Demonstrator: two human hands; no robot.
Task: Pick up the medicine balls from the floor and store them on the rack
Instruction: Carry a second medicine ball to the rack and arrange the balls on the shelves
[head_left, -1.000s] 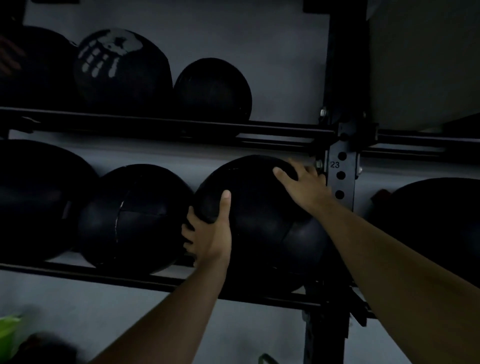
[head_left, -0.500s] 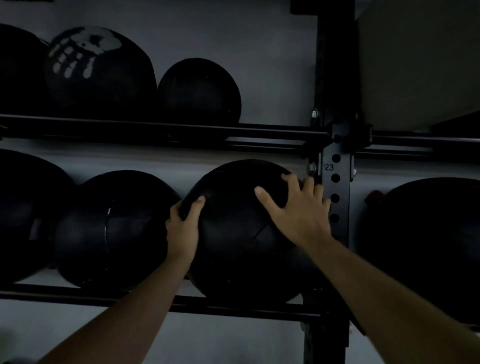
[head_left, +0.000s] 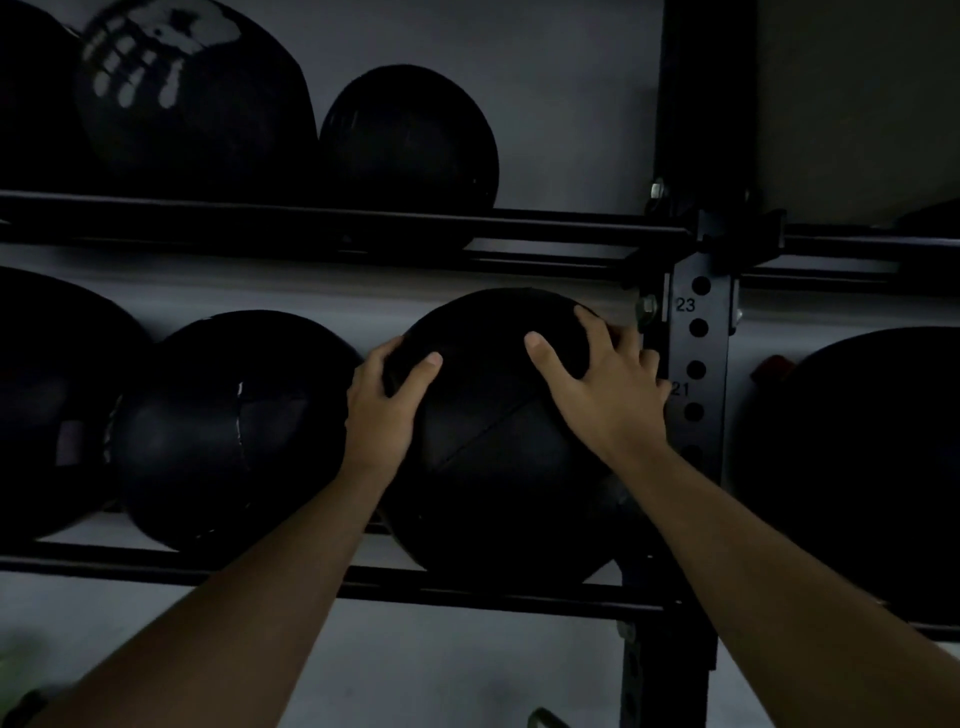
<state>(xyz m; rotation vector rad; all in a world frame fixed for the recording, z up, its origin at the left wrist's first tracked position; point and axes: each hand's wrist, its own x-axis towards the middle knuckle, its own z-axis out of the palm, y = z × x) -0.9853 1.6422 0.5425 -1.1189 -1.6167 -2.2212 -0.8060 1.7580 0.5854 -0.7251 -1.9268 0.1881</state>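
Observation:
A large black medicine ball (head_left: 498, 467) rests on the lower rails of the black rack (head_left: 467, 584), just left of the upright post. My left hand (head_left: 384, 410) grips its upper left side, thumb on the front. My right hand (head_left: 602, 389) lies spread over its upper right, fingers reaching between the ball and the post. Both hands hold this ball.
Another black ball (head_left: 228, 431) sits touching it on the left, and a bigger one (head_left: 47, 400) beyond. The upper shelf carries a ball with a white handprint (head_left: 182, 93) and a smaller ball (head_left: 410, 140). The numbered upright post (head_left: 696, 364) stands right; another ball (head_left: 857, 467) lies past it.
The ball has settled further back on the lower rails. My left hand slid up from its lower left to its upper left side; my right hand stays on the top right.

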